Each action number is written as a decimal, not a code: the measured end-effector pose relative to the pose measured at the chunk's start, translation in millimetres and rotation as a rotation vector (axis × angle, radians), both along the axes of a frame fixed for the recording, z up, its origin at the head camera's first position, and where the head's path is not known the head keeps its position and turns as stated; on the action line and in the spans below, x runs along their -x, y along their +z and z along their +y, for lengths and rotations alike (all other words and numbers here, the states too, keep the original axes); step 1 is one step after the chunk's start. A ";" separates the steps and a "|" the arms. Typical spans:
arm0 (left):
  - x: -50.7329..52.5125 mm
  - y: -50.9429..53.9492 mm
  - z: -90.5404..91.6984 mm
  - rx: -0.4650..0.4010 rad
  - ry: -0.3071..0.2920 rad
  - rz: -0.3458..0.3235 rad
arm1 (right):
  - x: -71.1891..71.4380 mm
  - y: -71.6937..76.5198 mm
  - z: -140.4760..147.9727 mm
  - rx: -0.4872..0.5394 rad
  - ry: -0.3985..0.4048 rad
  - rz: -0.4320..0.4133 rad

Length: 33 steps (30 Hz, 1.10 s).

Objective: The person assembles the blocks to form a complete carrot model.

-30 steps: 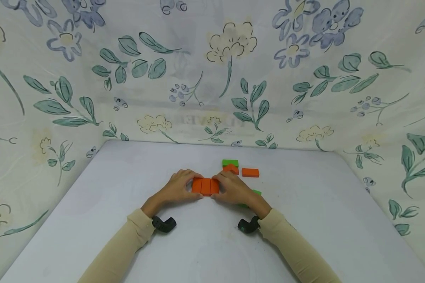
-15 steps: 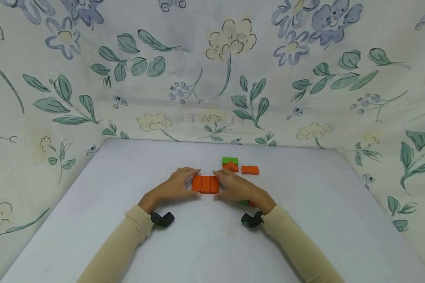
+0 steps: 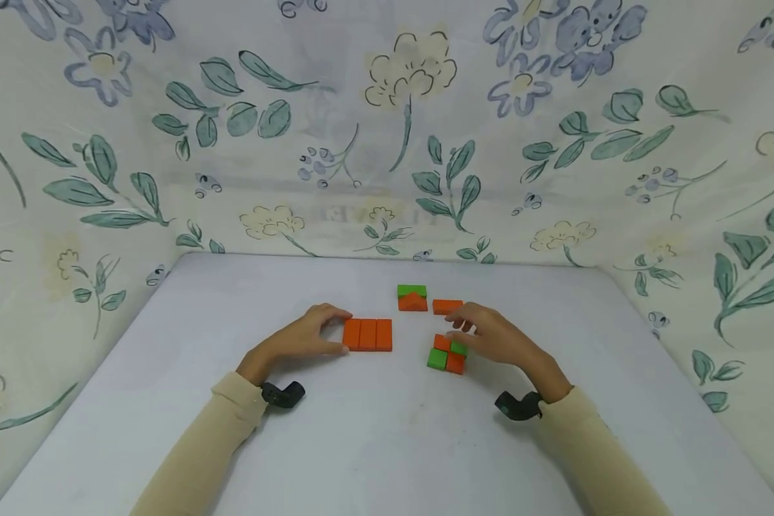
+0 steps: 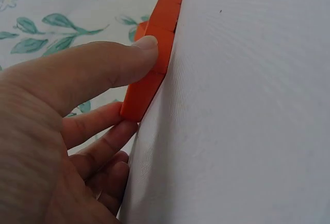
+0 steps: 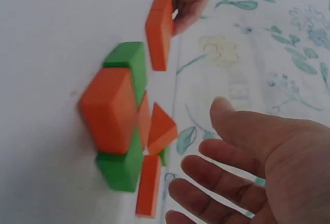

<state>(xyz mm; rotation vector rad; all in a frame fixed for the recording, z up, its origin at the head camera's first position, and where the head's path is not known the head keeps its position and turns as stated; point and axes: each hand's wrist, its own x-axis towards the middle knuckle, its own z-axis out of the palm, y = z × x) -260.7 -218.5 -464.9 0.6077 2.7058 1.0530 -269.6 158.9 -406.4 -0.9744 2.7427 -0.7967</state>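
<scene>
Three flat orange blocks [image 3: 368,335] lie side by side in a row on the white table. My left hand [image 3: 299,335] is at the row's left end, thumb at the front and fingers behind, relaxed around the end block [image 4: 147,92]; whether they touch it is hard to tell. To the right, orange and green cubes [image 3: 454,363] form a two-by-two checkered square. My right hand [image 3: 493,335] hovers by the square's right side with loosely bent fingers and holds nothing. In the right wrist view its fingers [image 5: 206,170] are spread apart from the blocks.
Behind the square, an orange triangular block [image 3: 413,302] stands in front of a green block [image 3: 411,289]. A single flat orange block [image 3: 447,306] lies beside them, close to my right fingers. Flower-patterned cloth [image 3: 335,179] hangs beyond the table's back edge.
My right hand has left the right end of the orange row and moved right to the checkered square, now uncovered. My left hand has drawn slightly back to the left. The row stays put.
</scene>
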 end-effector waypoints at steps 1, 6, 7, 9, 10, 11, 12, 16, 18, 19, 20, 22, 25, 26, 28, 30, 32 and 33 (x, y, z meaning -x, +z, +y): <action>-0.1 -0.3 -0.3 -0.002 -0.003 0.007 | -2.1 -0.9 3.7 -0.003 -0.004 -0.001; -1.0 -1.8 -1.7 -0.005 -0.004 0.029 | -15.4 -3.9 14.0 -0.013 0.004 -0.009; -1.0 -2.1 -1.5 -0.004 -0.004 0.032 | -18.0 -4.6 15.0 -0.013 0.006 -0.015; -0.4 -2.6 -1.1 -0.005 0.000 0.035 | -22.7 -6.2 16.1 -0.020 0.011 -0.018; -0.1 -2.8 -0.6 -0.002 -0.002 0.042 | -24.4 -7.4 16.5 -0.025 0.014 -0.015; 0.2 -2.8 -0.1 -0.001 -0.003 0.047 | -25.8 -8.7 16.8 -0.032 0.017 -0.007; 0.3 -2.6 0.6 0.000 -0.003 0.053 | -26.9 -10.1 16.9 -0.037 0.020 0.002; 0.1 -2.6 4.3 -0.007 0.005 0.047 | -28.4 -15.0 16.6 -0.052 0.021 0.018; -0.2 -3.4 6.1 -0.008 0.008 0.043 | -28.8 -16.5 16.2 -0.059 0.017 0.016; -0.2 -4.0 7.0 -0.010 0.010 0.041 | -28.9 -17.3 16.2 -0.061 0.020 0.018; -0.4 -4.4 7.8 -0.012 0.011 0.041 | -29.1 -18.0 16.1 -0.063 0.014 0.014; -0.2 -6.0 8.8 -0.007 0.013 0.053 | -28.8 -19.1 16.2 -0.068 0.012 0.017; 0.1 -8.1 9.5 -0.004 0.019 0.065 | -28.5 -20.5 16.6 -0.073 0.009 0.018; 0.1 -8.7 9.5 -0.002 0.020 0.067 | -28.5 -20.6 16.4 -0.075 0.002 0.012; -0.3 -8.6 9.6 0.005 0.022 0.072 | -28.2 -21.6 16.1 -0.081 0.002 0.014; -1.2 -7.9 9.6 0.006 0.026 0.070 | -28.1 -22.2 15.2 -0.080 0.001 0.011; -2.1 -6.9 10.1 0.005 0.029 0.070 | -28.3 -22.8 14.6 -0.084 0.002 0.010; -2.6 -6.4 10.4 0.005 0.031 0.068 | -28.3 -23.0 14.4 -0.089 -0.001 0.009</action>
